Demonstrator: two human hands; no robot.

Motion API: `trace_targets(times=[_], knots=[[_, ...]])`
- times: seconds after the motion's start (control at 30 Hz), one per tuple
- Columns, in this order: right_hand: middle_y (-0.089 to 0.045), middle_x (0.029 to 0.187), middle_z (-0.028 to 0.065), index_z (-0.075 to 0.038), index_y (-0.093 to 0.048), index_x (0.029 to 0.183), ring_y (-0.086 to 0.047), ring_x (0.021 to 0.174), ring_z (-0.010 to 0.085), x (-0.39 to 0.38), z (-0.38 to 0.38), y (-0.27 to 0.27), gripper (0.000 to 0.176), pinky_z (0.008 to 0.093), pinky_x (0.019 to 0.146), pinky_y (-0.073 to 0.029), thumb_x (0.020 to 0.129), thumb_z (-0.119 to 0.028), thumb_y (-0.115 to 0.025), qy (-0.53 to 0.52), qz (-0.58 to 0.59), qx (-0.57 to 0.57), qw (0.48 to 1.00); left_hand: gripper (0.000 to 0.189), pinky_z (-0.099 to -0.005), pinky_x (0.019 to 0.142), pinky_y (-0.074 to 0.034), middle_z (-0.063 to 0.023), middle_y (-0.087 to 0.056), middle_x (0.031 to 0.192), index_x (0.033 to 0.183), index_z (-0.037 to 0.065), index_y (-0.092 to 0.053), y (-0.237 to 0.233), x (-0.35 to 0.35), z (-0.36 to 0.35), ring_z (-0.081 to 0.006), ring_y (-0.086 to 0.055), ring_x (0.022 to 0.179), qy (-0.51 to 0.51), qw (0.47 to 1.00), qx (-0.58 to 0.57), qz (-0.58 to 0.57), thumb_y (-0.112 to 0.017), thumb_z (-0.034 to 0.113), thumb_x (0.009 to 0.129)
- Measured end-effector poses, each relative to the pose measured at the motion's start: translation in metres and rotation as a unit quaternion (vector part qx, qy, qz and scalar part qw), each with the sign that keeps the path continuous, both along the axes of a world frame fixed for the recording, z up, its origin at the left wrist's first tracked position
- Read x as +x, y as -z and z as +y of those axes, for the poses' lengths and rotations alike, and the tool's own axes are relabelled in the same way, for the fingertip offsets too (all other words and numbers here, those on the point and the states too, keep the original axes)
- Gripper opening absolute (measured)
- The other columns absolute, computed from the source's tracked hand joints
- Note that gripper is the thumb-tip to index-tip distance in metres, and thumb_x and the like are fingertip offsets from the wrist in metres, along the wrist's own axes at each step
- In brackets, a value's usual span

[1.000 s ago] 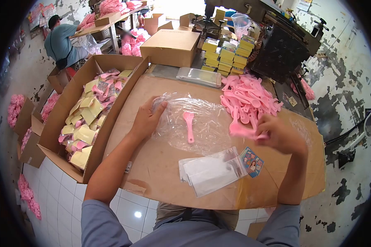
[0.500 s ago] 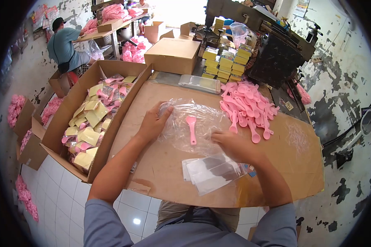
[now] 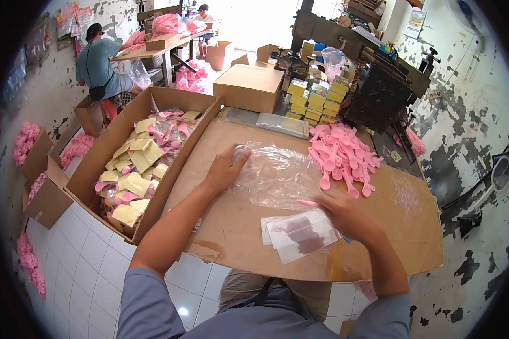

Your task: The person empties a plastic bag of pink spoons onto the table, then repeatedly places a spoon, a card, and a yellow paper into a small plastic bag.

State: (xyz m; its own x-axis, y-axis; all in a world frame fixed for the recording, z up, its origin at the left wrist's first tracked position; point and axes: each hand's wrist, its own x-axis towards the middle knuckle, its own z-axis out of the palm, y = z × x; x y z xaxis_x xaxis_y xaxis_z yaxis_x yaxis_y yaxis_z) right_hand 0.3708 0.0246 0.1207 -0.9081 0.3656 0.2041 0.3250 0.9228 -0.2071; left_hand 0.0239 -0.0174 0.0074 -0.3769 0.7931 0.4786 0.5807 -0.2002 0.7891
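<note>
My left hand has its fingers closed on the left edge of a crumpled clear plastic bag lying on the cardboard-covered table. At the bag's lower right, my right hand grips a pink measuring spoon; only one end of it shows, pointing left, and the rest is hidden by the fingers. Just under this hand lie flat clear plastic sleeves. Beyond it is a heap of pink spoons.
Left of the table stands a long carton full of packed spoons and yellow cards. At the back are a closed box, a clear plastic case, stacks of yellow cards and a dark machine. A person sits at another table.
The pink spoon that lay on the plastic bag is now in my right hand, at the bag's lower right. My left hand stays at the bag's left edge. The view has shifted slightly.
</note>
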Motion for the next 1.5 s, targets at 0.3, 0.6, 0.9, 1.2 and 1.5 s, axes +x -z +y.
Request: trace_targets(times=[0.3,0.6,0.9,1.2,1.5], knots=[[-0.072,0.084,0.0079,0.001,-0.072,0.111,-0.069,0.080,0.0151,0.228,-0.121,0.051,0.020,0.0319,0.070,-0.053,0.099,-0.015,-0.066,0.177,-0.085,-0.531,0.824,0.039,-0.0332,0.067,-0.052,-0.0109,-0.072,0.081,0.117,-0.002,-0.066,-0.003,0.006,-0.001,-0.0152,-0.065,0.071,0.017,0.994,-0.036,-0.098,-0.062,0.035,0.104],[-0.075,0.104,0.0185,0.002,-0.067,0.122,-0.072,0.097,0.0386,0.267,-0.069,0.364,0.034,0.0432,0.090,-0.056,0.100,-0.022,-0.057,0.352,0.099,0.044,0.930,0.030,-0.0260,0.068,-0.050,-0.0022,-0.069,0.085,0.107,0.001,-0.065,0.000,0.010,0.005,-0.0078,-0.062,0.074,0.027,0.991,-0.022,-0.131,-0.058,0.030,0.108],[-0.075,0.106,0.0187,0.002,-0.066,0.123,-0.071,0.098,0.0385,0.173,0.035,0.384,0.034,0.0431,0.090,-0.056,0.100,-0.022,-0.057,0.455,0.044,-0.060,0.887,0.029,-0.0253,0.075,-0.050,-0.0005,-0.068,0.091,0.111,0.001,-0.064,0.001,0.010,0.007,-0.0071,-0.061,0.082,0.023,0.987,-0.043,-0.156,-0.057,0.028,0.108],[-0.075,0.107,0.0190,0.002,-0.066,0.124,-0.071,0.099,0.0385,0.141,0.077,0.386,0.035,0.0430,0.091,-0.056,0.100,-0.022,-0.057,0.456,0.037,-0.070,0.886,0.030,-0.0249,0.081,-0.048,0.0010,-0.065,0.097,0.113,0.001,-0.064,-0.002,0.007,0.008,-0.0069,-0.057,0.088,-0.002,0.989,-0.078,-0.124,-0.056,0.029,0.109],[-0.074,0.109,0.0193,0.002,-0.065,0.125,-0.071,0.100,0.0384,0.127,0.096,0.387,0.035,0.0429,0.091,-0.056,0.100,-0.022,-0.058,0.461,0.032,-0.078,0.884,0.032,-0.0258,0.086,-0.049,-0.0013,-0.067,0.102,0.121,0.000,-0.064,0.002,0.004,0.010,-0.0078,-0.059,0.094,0.013,0.978,-0.093,-0.186,-0.055,0.028,0.109]])
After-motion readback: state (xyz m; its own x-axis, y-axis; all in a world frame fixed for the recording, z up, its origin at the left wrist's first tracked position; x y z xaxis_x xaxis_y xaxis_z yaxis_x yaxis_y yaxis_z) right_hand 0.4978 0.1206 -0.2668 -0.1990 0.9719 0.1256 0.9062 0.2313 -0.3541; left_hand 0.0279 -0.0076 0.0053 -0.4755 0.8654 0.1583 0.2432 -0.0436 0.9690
